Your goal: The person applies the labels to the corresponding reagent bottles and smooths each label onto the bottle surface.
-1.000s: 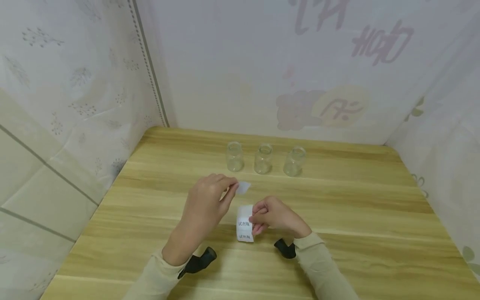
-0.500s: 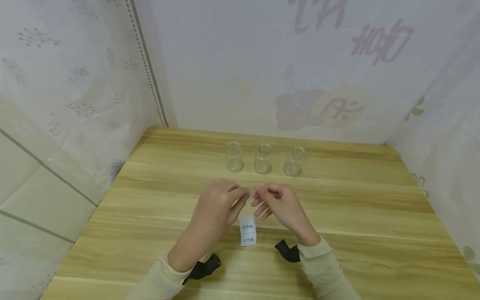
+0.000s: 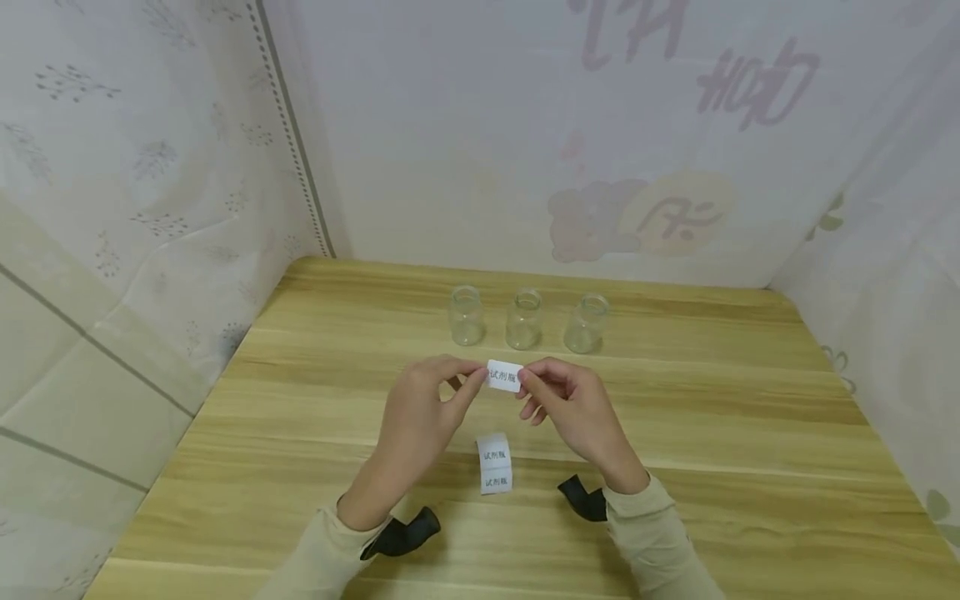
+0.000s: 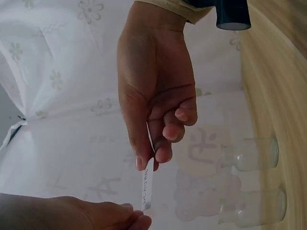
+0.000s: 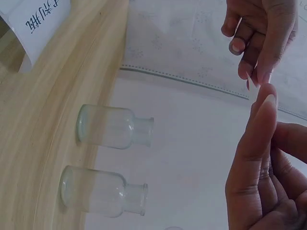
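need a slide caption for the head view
Left hand and right hand pinch a white label in front of three glass bottles.

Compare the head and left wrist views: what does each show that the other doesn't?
Only head: all three glass bottles together, and the label strip lying on the wooden table.
Only left wrist: the right hand from its palm side.
Both: left hand and right hand pinching one loose label, two bottles, part of the table.

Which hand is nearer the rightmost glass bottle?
Right. The right hand is almost straight in front of the rightmost glass bottle, on the person's side; the left hand is farther off, toward its left.
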Motion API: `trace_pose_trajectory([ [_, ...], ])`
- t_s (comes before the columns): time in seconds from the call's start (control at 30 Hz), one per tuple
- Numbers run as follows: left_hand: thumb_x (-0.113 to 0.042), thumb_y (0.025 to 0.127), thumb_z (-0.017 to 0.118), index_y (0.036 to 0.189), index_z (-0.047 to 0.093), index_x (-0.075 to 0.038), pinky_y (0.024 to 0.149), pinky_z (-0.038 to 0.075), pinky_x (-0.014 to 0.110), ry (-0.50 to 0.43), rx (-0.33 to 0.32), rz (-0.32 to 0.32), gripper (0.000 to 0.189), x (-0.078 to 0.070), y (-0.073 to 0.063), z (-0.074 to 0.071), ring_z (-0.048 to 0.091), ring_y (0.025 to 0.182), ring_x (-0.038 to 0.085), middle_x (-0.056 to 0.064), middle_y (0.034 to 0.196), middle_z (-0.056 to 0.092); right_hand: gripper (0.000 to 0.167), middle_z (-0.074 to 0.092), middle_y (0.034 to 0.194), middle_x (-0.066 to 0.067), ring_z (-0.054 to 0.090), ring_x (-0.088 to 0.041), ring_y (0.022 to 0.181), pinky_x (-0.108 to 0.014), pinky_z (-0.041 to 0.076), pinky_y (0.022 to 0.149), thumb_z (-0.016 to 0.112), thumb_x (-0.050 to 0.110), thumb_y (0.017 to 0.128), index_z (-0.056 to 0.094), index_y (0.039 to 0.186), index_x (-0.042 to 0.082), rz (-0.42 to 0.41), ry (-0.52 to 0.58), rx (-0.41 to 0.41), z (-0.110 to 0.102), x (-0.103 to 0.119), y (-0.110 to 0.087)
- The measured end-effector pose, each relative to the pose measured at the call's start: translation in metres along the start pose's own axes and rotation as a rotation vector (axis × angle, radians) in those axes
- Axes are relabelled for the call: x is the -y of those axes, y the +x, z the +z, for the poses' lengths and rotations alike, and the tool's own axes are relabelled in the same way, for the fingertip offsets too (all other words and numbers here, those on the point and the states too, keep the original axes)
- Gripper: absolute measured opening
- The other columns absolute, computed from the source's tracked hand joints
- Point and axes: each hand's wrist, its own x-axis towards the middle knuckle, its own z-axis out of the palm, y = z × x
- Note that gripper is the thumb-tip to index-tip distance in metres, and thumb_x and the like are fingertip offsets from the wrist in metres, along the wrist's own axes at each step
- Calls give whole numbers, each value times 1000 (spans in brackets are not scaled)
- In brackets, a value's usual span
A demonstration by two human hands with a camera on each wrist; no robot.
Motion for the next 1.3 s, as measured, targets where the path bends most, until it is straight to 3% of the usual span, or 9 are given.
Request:
trace_pose_trajectory([
  [0.1,-15,93,79,100,82,-8,55,41,26,-52,15,-78,10,2,1,-3,62,72,11,-1,85,76,21,69,87,-10,70,-27,68,-33,59,61,63,15,105,73,104,-3,-16,-7,15,1,0,1],
  [0.23,-17,93,80,99,82,-8,51,38,25,-110,43,-130,11,2,1,-6,61,72,11,-2,83,75,19,69,88,-10,70,-30,68,-32,58,61,64,15,105,74,104,-2,-26,-19,24,2,0,3],
  [0.3,-18,92,81,98,81,-9,51,37,25,-131,52,-137,11,1,2,-7,61,72,11,-3,84,75,19,70,88,-10,70,-34,69,-32,59,61,65,15,104,75,104,-2,-22,-27,16,2,0,4],
  [0.5,-20,94,80,100,82,-9,46,33,24,-160,39,-119,13,2,4,-7,58,68,12,-2,85,75,20,74,87,-9,70,-23,66,-32,59,64,75,18,97,78,106,1,-1,-48,-60,1,-1,9],
  [0.67,-20,93,80,99,82,-9,55,38,25,-183,3,-98,13,7,9,-5,60,71,12,-4,85,75,17,74,91,-13,70,-20,65,-32,59,64,78,13,95,78,105,0,-82,-6,-82,2,-4,18],
  [0.93,-16,92,81,99,83,-7,54,36,22,-217,-146,-55,11,32,26,12,63,72,13,0,89,78,14,74,91,-10,67,-15,63,-32,57,62,77,14,95,79,102,2,-213,-73,-72,6,-20,59],
  [1.0,-14,92,81,98,83,-6,54,37,22,-230,-167,-70,11,40,29,18,63,72,14,2,89,78,13,74,89,-10,67,-15,62,-32,57,60,77,13,95,79,101,2,-243,-95,-54,6,-26,69],
  [1.3,-20,92,82,98,83,-9,62,44,25,-255,-91,-216,13,63,39,40,64,78,14,-2,86,77,14,75,92,-13,68,-21,62,-30,56,58,77,13,95,80,102,1,-240,-99,-29,5,-60,87],
])
